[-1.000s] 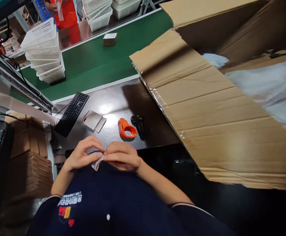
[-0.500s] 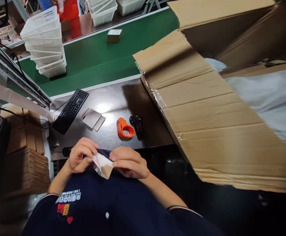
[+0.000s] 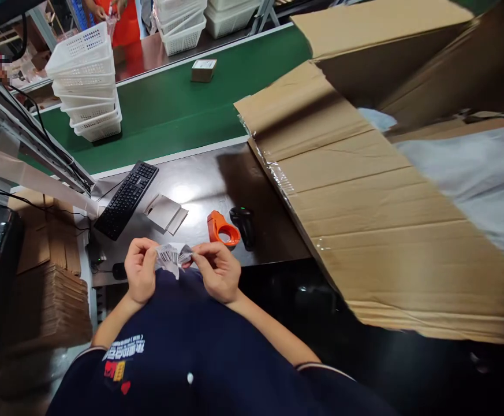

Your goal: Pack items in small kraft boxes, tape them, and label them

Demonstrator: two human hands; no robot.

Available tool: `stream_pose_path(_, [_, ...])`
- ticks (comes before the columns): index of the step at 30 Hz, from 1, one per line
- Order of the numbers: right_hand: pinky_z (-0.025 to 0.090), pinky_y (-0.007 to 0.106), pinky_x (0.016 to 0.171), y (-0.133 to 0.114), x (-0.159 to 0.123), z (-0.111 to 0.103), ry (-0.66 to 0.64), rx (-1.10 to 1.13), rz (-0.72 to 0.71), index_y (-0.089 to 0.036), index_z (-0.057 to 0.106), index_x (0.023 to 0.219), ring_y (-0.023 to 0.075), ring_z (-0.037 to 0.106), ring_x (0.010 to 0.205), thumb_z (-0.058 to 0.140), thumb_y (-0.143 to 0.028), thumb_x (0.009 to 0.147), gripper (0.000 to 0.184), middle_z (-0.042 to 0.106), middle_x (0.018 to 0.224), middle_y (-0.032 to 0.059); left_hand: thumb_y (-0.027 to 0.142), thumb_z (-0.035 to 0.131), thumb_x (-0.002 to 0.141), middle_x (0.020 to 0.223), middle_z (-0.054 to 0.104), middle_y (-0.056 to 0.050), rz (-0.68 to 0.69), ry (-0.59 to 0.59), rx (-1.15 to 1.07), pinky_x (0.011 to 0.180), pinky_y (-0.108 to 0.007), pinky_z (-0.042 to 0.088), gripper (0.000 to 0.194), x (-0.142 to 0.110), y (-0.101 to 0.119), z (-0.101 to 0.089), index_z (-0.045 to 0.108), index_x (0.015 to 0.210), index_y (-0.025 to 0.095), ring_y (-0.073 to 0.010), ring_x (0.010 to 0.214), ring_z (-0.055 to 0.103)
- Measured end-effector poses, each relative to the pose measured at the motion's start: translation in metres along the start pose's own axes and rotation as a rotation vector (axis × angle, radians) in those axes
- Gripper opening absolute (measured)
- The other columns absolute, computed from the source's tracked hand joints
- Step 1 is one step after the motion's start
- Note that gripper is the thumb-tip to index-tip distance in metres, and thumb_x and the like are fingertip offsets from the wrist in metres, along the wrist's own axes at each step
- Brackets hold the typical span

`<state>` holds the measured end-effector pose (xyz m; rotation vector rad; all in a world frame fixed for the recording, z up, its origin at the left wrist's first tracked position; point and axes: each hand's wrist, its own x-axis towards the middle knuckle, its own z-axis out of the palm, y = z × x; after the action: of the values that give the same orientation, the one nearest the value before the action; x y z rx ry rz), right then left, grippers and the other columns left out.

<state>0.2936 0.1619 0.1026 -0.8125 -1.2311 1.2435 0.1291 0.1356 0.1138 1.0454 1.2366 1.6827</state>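
Observation:
Between my two hands is a crumpled white label [image 3: 168, 256] with a barcode printed on it. My left hand [image 3: 141, 271] pinches its left end between thumb and fingers. At the other end, my right hand [image 3: 217, 271] grips a twisted, greyish corner of it. Both hands are raised in front of my chest at the table's near edge. Just beyond them on the table lie an orange tape dispenser [image 3: 223, 229], a black handheld scanner [image 3: 243, 227] and a flat, pale grey folded carton [image 3: 165, 213].
A black keyboard [image 3: 127, 199] lies at the left. Behind it, stacked white baskets [image 3: 88, 86] and a small brown box [image 3: 204, 70] stand on the green conveyor [image 3: 160, 110]. A large open cardboard box [image 3: 364, 196] fills the right. Another person's hands [image 3: 108, 10] show at the top.
Both hands have lifted the label slightly away from my body. Its barcode side now faces me, and it looks more crumpled and twisted. The view has shifted slightly.

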Motion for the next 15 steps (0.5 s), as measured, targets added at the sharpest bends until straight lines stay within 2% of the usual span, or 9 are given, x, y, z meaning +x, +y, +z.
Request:
stream_pose_path(3, [0.064,0.034,0.063,-0.002,0.009,0.001,0.025,-0.017,0.113,-0.023,0.063,0.091,0.0182,0.071,0.061,0.072,-0.051,0.097,0.03,0.072,0.074,0.0016,0.047,0.073,0.097,0.081,0.06,0.001,-0.121,0.068,0.088,0.067,-0.026,0.045,0.028,0.002,-0.002,-0.004,0.064,0.091,0.02,-0.0126,0.069,0.052])
stream_pose_path(5, [0.063,0.034,0.062,-0.005,0.015,-0.001,0.016,-0.031,0.142,-0.023,0.063,0.089,0.0176,0.07,0.062,0.073,-0.054,0.095,0.032,0.071,0.074,0.0012,0.048,0.073,0.096,0.08,0.058,0.002,-0.146,0.088,0.108,0.066,-0.025,0.044,0.03,0.004,-0.002,-0.005,0.064,0.09,0.02,-0.0124,0.068,0.05])
stream_pose_path(8, [0.061,0.033,0.063,-0.008,0.023,-0.007,0.003,-0.056,0.143,-0.023,0.063,0.089,0.0168,0.068,0.064,0.073,-0.055,0.094,0.034,0.069,0.074,0.0003,0.049,0.071,0.096,0.081,0.057,0.002,-0.122,0.125,0.142,0.067,-0.025,0.044,0.031,0.01,0.001,-0.004,0.063,0.09,0.02,-0.0134,0.071,0.052])
stream_pose_path(12, [0.059,0.033,0.063,-0.007,0.036,-0.016,-0.119,-0.067,0.18,-0.022,0.063,0.088,0.0166,0.065,0.063,0.074,-0.055,0.093,0.035,0.066,0.07,-0.0009,0.046,0.073,0.094,0.077,0.057,0.002,-0.125,0.085,0.238,0.063,-0.024,0.042,0.027,0.019,0.004,-0.004,0.064,0.088,0.02,-0.013,0.068,0.05])
stream_pose_path(15, [0.057,0.032,0.063,-0.008,0.049,-0.022,-0.193,-0.089,0.178,-0.022,0.062,0.086,0.0161,0.064,0.064,0.074,-0.051,0.093,0.032,0.065,0.072,-0.0012,0.042,0.071,0.095,0.079,0.061,0.001,-0.084,0.089,0.32,0.067,-0.025,0.044,0.024,0.025,0.006,-0.01,0.065,0.088,0.02,-0.0143,0.072,0.055])
